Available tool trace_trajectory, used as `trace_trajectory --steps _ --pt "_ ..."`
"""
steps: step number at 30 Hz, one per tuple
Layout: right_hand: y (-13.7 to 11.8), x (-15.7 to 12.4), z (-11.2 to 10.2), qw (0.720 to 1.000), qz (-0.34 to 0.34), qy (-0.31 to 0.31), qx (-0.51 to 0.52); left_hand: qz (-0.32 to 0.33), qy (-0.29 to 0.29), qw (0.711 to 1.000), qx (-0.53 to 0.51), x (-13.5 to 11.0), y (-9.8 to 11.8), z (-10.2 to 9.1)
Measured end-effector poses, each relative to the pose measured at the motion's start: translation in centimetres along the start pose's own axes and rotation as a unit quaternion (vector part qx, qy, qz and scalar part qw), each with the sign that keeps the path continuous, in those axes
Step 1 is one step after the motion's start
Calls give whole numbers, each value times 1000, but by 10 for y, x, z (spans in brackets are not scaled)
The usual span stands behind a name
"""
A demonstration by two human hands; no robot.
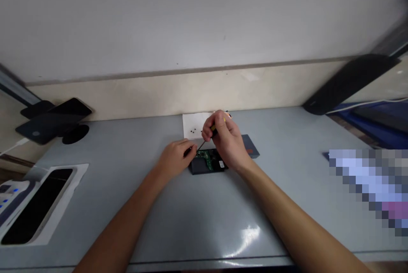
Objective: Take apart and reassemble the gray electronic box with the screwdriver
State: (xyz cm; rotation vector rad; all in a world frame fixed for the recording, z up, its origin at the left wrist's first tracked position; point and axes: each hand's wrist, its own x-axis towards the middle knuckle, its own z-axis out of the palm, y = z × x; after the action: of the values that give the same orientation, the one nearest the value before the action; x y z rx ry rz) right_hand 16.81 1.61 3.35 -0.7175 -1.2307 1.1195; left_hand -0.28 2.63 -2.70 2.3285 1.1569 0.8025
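Note:
A small black device (pixel 204 165) with an exposed green circuit board (pixel 209 158) lies on the grey table (pixel 197 218) in the middle of the head view. My right hand (pixel 226 139) grips a screwdriver (pixel 207 136) with a yellow handle, its tip angled down onto the board's left edge. My left hand (pixel 177 156) rests on the table at the device's left end, fingertips pinched at the screwdriver tip. Behind the hands a white sheet of paper (pixel 193 123) carries a few tiny dark screws (pixel 192 131).
A dark flat cover (pixel 251 146) lies right of the device. Two phones on a stand (pixel 54 122) are at the far left, a black-and-white machine (pixel 30 205) at the near left. A long black object (pixel 350 80) leans at the back right.

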Motion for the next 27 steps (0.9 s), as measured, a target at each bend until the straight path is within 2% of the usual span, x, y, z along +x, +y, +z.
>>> trace_trajectory --steps 10,27 --pt "0 0 -5 999 29 -1 41 -4 0 1000 -3 1 0 1" --pt "-4 -2 -4 999 17 -28 -3 -16 -8 1000 16 0 4 -2"
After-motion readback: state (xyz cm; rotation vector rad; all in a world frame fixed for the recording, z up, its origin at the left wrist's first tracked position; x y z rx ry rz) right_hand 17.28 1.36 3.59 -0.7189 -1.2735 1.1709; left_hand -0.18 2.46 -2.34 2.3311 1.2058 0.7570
